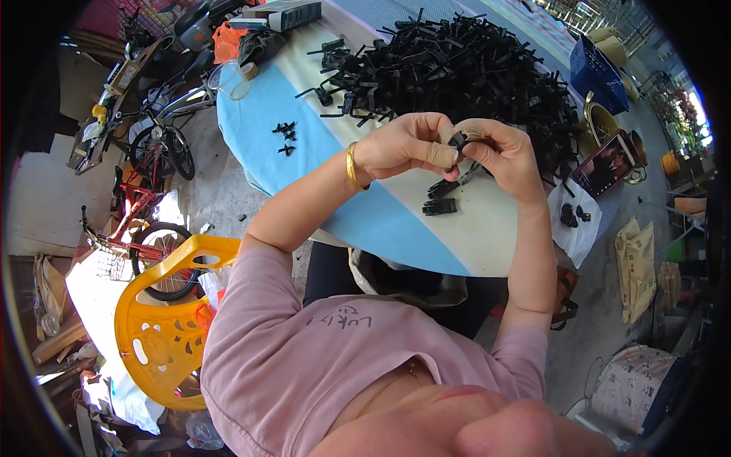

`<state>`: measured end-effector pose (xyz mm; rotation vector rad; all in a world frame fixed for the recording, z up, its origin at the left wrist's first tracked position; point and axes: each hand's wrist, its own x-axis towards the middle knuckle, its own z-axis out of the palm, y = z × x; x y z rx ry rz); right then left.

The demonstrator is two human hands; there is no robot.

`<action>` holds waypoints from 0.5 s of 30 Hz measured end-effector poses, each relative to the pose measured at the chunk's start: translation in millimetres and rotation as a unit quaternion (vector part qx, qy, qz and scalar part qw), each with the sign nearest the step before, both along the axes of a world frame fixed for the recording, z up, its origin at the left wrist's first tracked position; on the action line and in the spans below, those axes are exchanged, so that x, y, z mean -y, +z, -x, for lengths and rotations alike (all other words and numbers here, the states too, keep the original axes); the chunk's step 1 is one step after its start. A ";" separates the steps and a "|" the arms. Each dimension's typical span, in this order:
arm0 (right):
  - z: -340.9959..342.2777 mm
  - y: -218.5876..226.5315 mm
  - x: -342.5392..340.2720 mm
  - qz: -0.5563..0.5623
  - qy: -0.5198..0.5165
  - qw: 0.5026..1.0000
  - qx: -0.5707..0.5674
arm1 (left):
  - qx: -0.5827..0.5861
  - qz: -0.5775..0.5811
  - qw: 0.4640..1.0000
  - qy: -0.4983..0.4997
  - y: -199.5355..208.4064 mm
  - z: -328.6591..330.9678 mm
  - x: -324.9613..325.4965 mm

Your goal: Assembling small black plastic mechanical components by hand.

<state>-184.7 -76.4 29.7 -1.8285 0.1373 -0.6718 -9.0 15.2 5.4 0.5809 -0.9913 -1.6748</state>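
My left hand (405, 146) and my right hand (505, 158) meet above the near side of the table. Pinched between their fingertips is a small black plastic part (458, 142); its exact kind is too small to tell. Tan tape wraps some of my fingers, the left thumb among them. Just below the hands, a few black ribbed pieces (439, 206) lie on the cloth. Beyond the hands spreads a large heap of black plastic parts (457, 72) with thin strips sticking out. Several tiny black bits (285, 129) form a small group to the left.
The table (343, 228) has a blue and cream striped cloth. At its right edge are a propped phone (605, 165), a white plastic bag (582, 240) and a dark blue box (599, 76). A clear cup (228, 81) stands at the left edge. A yellow chair (156, 343) is beside me, left.
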 end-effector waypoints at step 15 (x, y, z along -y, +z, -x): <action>-11.3 -3.2 -20.3 0.070 -0.155 0.985 -0.019 | 0.274 0.111 0.892 0.343 12.5 20.0 -11.0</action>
